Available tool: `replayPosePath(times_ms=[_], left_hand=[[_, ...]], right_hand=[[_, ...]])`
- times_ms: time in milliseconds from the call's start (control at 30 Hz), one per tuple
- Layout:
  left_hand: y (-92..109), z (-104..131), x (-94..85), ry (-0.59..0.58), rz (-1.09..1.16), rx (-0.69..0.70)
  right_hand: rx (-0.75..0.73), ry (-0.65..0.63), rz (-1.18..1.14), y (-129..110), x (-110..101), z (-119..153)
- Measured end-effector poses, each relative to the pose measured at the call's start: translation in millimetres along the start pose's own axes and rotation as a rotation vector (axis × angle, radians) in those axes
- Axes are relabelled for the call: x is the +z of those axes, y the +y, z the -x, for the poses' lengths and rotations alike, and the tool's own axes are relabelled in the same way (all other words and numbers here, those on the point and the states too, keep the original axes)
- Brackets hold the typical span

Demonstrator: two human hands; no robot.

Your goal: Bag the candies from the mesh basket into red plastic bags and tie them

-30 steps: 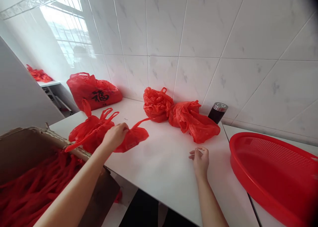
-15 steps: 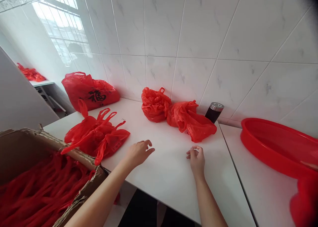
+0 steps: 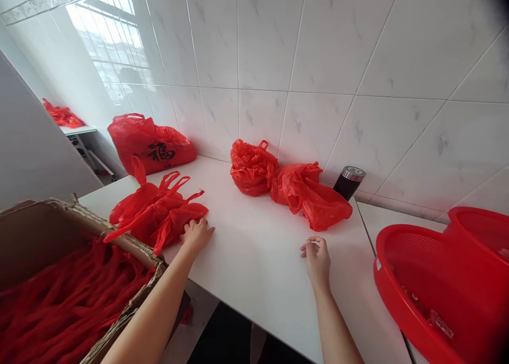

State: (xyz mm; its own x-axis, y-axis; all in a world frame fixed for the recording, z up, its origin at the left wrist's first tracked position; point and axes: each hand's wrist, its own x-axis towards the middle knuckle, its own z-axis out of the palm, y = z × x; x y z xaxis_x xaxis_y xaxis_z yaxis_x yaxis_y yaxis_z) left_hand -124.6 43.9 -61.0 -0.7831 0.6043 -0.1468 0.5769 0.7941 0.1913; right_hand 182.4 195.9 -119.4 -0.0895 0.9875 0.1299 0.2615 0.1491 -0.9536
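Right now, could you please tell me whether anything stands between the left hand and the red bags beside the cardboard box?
Nothing visible does: the left hand is at the right edge of the red bags, apparently touching them. The cardboard box is farther left, not between them.

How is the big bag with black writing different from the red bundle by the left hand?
The big bag stands plump and tall near the wall; the red bundle lies lower and messier, closer to the cardboard box.
The big bag shows large black writing, but no such writing shows on the red bundle.
The left hand is at the red bundle's edge, not at the big bag.
Both are red, with loops on top.
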Motion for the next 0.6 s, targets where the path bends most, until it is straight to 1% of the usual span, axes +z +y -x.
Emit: replayPosePath(times_ms=[33,100,233,300,367,400,467,533,600], left_hand=[[3,1,3.4,0.016,-0.007,0.002],[13,13,16.2,0.042,-0.025,0.058],[39,59,59.4,0.077,-0.062,0.245],[47,81,79.9,0.125,-0.064,0.39],[50,97,94.2,0.189,-0.038,0.553],[50,101,98.8,0.219,-0.019,0.62],[47,105,103.9,0.255,0.019,0.691],[47,105,104.7,0.255,0.044,0.7],[51,103,100.7,0.209,0.064,0.679]], right_hand=[[0.001,-0.002,0.0,0,0,0],[0.002,-0.008,0.003,1,0,0],[-0.002,-0.012,0.029,2,3,0],[-0.008,-0.014,0.037,2,4,0],[-0.033,-0.013,0.042,-1,5,-3],[-0.051,-0.004,0.053,-5,4,-7],[-0.095,0.035,0.093,-15,2,-16],[-0.138,0.081,0.141,-27,0,-26],[-0.172,0.098,0.16,-36,0,-32]])
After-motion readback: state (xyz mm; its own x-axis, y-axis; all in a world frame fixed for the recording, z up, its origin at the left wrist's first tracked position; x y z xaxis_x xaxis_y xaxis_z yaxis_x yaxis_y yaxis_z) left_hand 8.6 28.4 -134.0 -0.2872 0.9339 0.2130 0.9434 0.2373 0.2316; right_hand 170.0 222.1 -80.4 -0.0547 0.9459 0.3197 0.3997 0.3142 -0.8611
